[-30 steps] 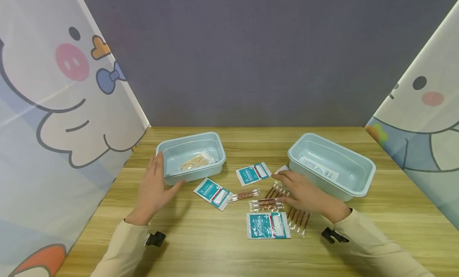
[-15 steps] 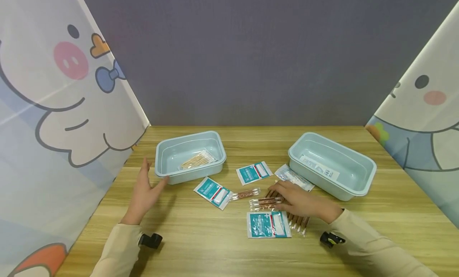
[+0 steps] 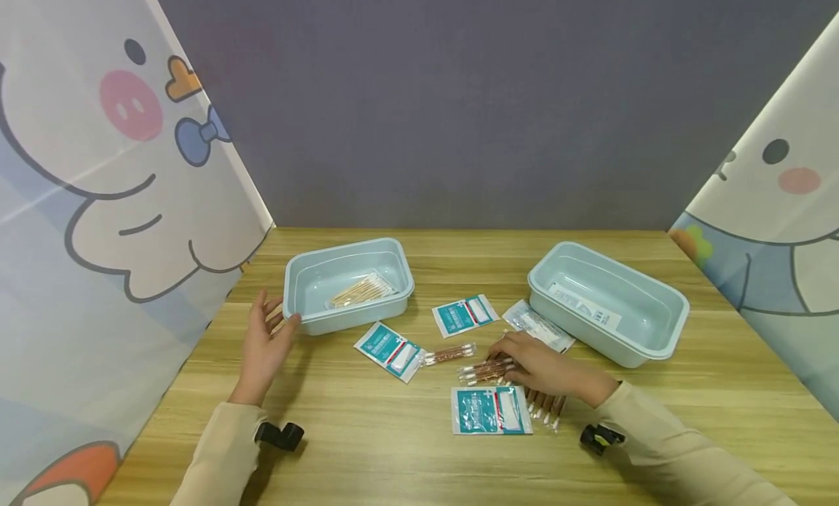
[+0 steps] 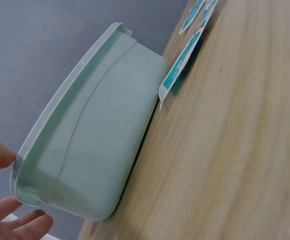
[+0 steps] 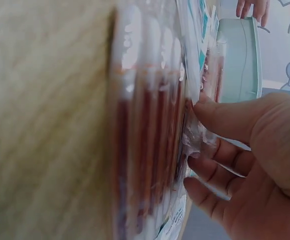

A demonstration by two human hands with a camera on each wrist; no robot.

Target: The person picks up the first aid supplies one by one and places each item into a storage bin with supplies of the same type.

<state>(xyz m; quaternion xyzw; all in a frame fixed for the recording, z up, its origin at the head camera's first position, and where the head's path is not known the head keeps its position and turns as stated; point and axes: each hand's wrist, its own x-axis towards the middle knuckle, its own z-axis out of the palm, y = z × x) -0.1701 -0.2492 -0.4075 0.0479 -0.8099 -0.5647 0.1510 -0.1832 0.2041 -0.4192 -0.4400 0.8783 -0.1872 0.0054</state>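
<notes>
My right hand (image 3: 542, 364) pinches the right end of a clear packet of brown-stemmed cotton swabs (image 3: 477, 373), thumb against fingertips. Under and beside that hand lie more brown cotton swabs (image 3: 549, 410), large and close in the right wrist view (image 5: 149, 130). At the near left corner of the left light-blue bin (image 3: 321, 322) is my left hand (image 3: 264, 349), fingers loosely bent. Its thumb touches the bin's rim in the left wrist view, and the other fingers lie around the corner. A packet of wooden-stemmed swabs (image 3: 362, 291) lies inside this bin.
Teal-and-white packets lie by the left bin (image 3: 391, 352), between the bins (image 3: 465, 315) and nearer me (image 3: 491, 411). Another swab packet (image 3: 448, 354) lies mid-table. A clear-and-white packet (image 3: 536, 325) borders the right bin (image 3: 675, 331), which holds a white-labelled packet (image 3: 583, 307).
My left hand has drawn back from the left bin's side to its near corner. My right hand has shifted slightly toward me and closed on the swab packet, which has tilted a little.
</notes>
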